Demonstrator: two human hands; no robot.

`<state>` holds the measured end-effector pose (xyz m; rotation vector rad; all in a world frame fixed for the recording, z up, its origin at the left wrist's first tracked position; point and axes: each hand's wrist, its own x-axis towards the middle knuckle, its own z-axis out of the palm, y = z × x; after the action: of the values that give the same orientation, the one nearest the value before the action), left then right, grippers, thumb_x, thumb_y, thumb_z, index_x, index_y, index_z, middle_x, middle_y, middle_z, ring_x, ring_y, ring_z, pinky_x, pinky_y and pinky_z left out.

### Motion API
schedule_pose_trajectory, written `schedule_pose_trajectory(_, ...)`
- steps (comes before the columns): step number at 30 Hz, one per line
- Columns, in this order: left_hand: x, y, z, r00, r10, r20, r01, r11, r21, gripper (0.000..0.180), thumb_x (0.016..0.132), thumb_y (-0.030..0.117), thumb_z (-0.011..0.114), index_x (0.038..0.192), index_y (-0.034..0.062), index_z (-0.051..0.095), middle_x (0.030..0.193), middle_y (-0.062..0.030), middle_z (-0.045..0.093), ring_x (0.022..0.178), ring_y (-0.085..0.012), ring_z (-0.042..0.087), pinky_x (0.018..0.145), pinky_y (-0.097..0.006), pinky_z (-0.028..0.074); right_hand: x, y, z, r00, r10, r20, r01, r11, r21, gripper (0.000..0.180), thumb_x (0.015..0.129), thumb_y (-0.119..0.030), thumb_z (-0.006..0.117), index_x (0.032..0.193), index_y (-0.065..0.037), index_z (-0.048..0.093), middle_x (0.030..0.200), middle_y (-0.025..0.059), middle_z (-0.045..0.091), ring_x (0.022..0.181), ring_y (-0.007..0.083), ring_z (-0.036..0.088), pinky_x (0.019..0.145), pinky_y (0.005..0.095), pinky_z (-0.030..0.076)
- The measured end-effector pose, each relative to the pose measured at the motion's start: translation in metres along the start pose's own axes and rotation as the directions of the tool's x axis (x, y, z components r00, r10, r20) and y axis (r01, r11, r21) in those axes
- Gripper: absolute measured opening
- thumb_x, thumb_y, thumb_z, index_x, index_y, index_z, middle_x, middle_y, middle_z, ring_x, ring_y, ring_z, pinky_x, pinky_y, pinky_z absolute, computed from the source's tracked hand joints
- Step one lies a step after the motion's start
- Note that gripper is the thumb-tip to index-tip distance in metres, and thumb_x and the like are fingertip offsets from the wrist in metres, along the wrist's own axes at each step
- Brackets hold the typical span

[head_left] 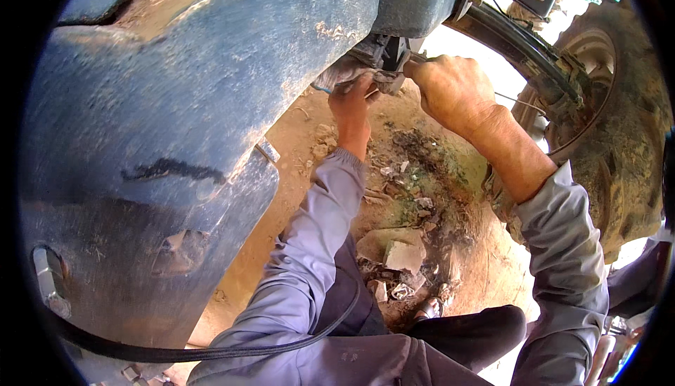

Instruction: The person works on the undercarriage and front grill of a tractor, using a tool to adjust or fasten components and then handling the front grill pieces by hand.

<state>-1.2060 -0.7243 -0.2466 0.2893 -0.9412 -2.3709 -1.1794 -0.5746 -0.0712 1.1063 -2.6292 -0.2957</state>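
Observation:
Both my hands are at a dirty dark grey mechanical part (388, 54) below the lower edge of a large scuffed blue metal body panel (190, 98). My left hand (351, 108) reaches up under it, fingers bent and pinched against the part's underside. Whatever lies between those fingers is hidden. On the part's right side, my right hand (455, 92) is closed in a fist, knuckles up. A short bit of dark metal shows at its thumb side, too little to name. A greyish rounded piece (339, 73) sits left of the part.
A large muddy tyre (622, 126) stands at the right, beside a dark axle beam (524, 45). Broken stone (404, 254) and debris litter the dirt ground between my arms. A black cable (211, 352) crosses the lower left, over my left sleeve.

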Motion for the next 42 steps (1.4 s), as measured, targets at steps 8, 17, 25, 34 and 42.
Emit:
schedule_pose_trajectory(8, 0.002, 0.013, -0.005, 0.981, 0.194, 0.027, -0.196, 0.969, 0.153, 0.028, 0.085, 0.003, 0.07, 0.111, 0.0056, 0.061, 0.102, -0.0046, 0.067, 0.089, -0.0187, 0.067, 0.071, -0.032, 0.059, 0.018, -0.009, 0.031, 0.99, 0.043, 0.138, -0.055, 0.995, 0.087, 0.022, 0.085, -0.014, 0.063, 0.105, -0.013, 0.07, 0.09, 0.0116, 0.072, 0.086, 0.0281, 0.072, 0.075, 0.0395, 0.058)
schedule_pose_trajectory(17, 0.022, 0.011, -0.003, 0.994, 0.085, 0.07, -0.105, 0.925, 0.365, 0.029, 0.084, -0.004, 0.069, 0.109, 0.0047, 0.058, 0.1, -0.0042, 0.067, 0.086, -0.016, 0.066, 0.068, -0.032, 0.059, 0.047, -0.022, 0.062, 0.991, 0.041, 0.127, -0.058, 0.99, 0.129, 0.019, 0.092, -0.015, 0.055, 0.102, -0.011, 0.07, 0.091, 0.0125, 0.073, 0.084, 0.0285, 0.073, 0.07, 0.0394, 0.06)
schedule_pose_trajectory(25, 0.022, 0.011, -0.006, 0.985, 0.15, 0.083, -0.168, 0.944, 0.283, 0.04, 0.079, -0.002, 0.077, 0.114, 0.0045, 0.061, 0.106, -0.0071, 0.068, 0.09, -0.0176, 0.067, 0.071, -0.032, 0.06, -0.01, 0.003, 0.042, 0.992, 0.102, -0.068, -0.096, 0.991, 0.094, 0.026, 0.089, -0.013, 0.056, 0.113, -0.015, 0.066, 0.083, 0.0102, 0.069, 0.075, 0.0287, 0.071, 0.064, 0.0417, 0.059)
schedule_pose_trajectory(34, -0.004, 0.041, -0.006, 0.906, 0.369, 0.207, -0.4, 0.592, 0.7, 0.069, 0.072, 0.004, 0.085, 0.13, -0.0005, 0.049, 0.11, -0.0098, 0.066, 0.094, -0.0167, 0.063, 0.083, -0.029, 0.054, -0.037, 0.0, 0.058, 0.968, 0.129, -0.215, -0.089, 0.979, 0.186, 0.021, 0.083, -0.011, 0.058, 0.103, -0.014, 0.062, 0.086, 0.0099, 0.067, 0.069, 0.0306, 0.07, 0.058, 0.0423, 0.056)
schedule_pose_trajectory(42, 0.009, 0.047, -0.013, 0.773, 0.49, 0.403, -0.572, 0.263, 0.777, 0.032, 0.078, 0.009, 0.081, 0.105, -0.0017, 0.068, 0.095, -0.0107, 0.073, 0.083, -0.019, 0.068, 0.08, -0.032, 0.054, -0.02, -0.014, 0.069, 0.959, 0.066, -0.275, -0.04, 0.994, 0.099, 0.021, 0.082, -0.011, 0.059, 0.103, -0.013, 0.061, 0.084, 0.0105, 0.066, 0.067, 0.0264, 0.07, 0.054, 0.0393, 0.056)
